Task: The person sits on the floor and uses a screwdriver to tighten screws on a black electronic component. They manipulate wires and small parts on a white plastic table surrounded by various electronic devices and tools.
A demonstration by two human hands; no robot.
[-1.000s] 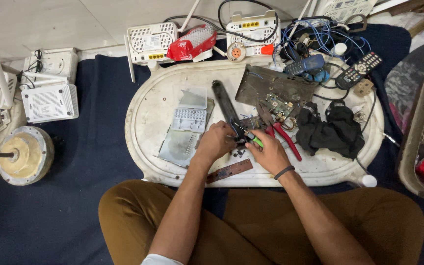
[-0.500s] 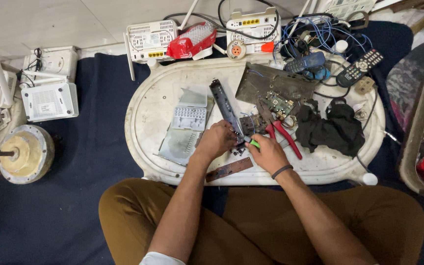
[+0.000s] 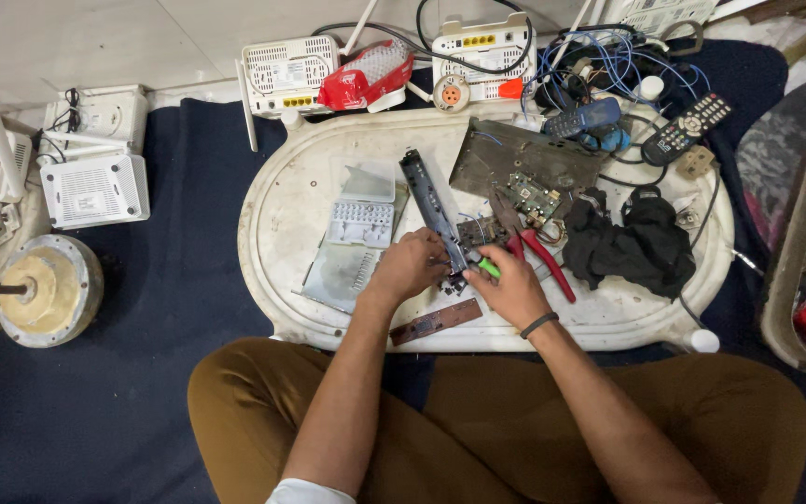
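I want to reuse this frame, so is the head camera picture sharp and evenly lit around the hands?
Head view: light soft and even, no harsh glare on the white tray; left hand and right hand fairly sharp; edges bow slightly, wide-lens distortion; dark cloth loses detail.

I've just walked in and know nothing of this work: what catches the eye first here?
Two hands meet mid-tray: the left hand steadies a long black remote-control casing, the right hand grips a green-handled tool. Red-handled pliers lie just right of them, and white routers line the oval white tray's far edge.
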